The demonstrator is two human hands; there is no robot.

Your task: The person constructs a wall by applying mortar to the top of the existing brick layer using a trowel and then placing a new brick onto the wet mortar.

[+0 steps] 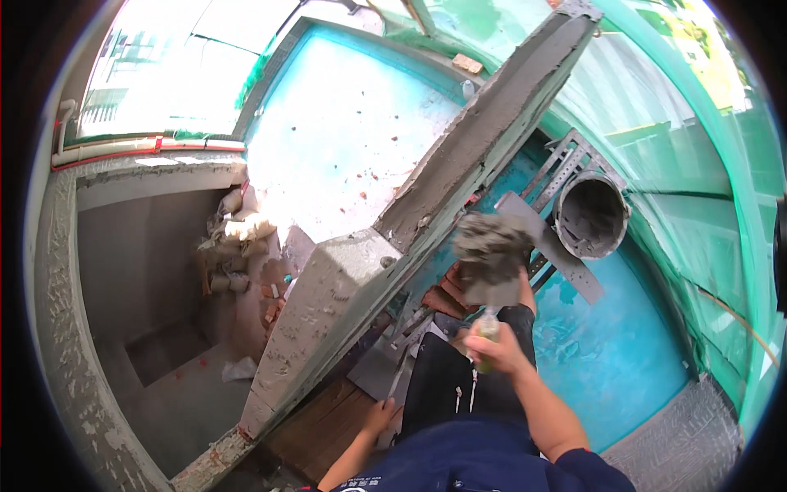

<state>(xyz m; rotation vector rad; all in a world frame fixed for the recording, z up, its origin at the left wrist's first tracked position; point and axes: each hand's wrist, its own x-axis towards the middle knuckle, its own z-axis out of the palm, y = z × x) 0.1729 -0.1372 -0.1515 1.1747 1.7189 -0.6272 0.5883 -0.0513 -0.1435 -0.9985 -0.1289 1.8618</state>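
Holding a trowel (489, 296), our right grip (502, 351) is wrapped around its handle, with a heaped lump of mortar (492, 243) just beyond it on the blade. If we tip our wrist, that bulky load could slide onto the bricks (447, 300) ahead and left of this grip, or our trousers (438, 373). A quick swing might clip the bucket (592, 255), ahead and right. We cannot tell whether our left grip (379, 420) pinches anything.
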